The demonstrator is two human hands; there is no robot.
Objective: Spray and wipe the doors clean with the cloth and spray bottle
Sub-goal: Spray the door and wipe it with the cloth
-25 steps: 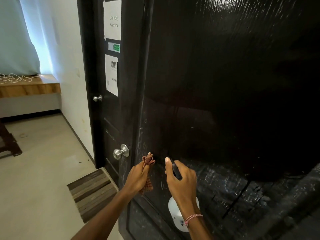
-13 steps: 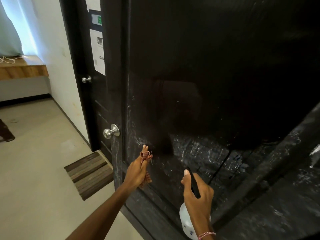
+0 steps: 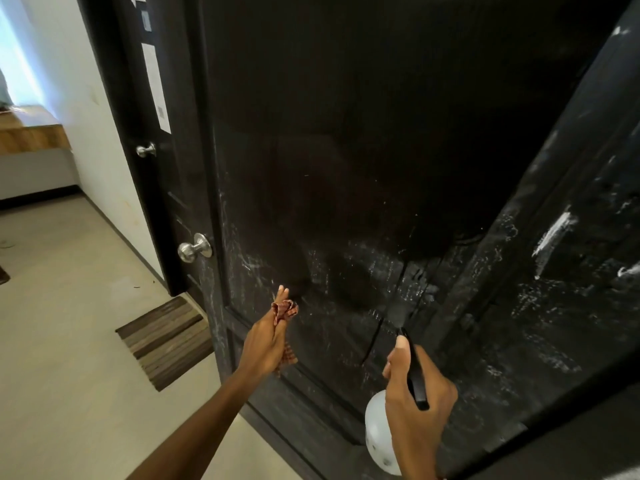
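Head view: the dark door [image 3: 346,168] fills most of the frame, its lower panels streaked with whitish smears and droplets. The right hand [image 3: 415,403] grips the spray bottle [image 3: 377,434], whose white round body sits low in the frame. Its black head points at the door with the thumb laid along the top, and a faint mist shows at the nozzle. The left hand [image 3: 266,344] pinches a bunched red checked cloth [image 3: 284,310], raised just beside the door's lower left panel; whether the cloth touches the door cannot be told. A silver knob [image 3: 194,247] sits at the door's left edge. Beyond it a second door [image 3: 152,188] carries paper notices [image 3: 156,84]. A striped mat [image 3: 166,341] lies on the pale floor [image 3: 69,341].
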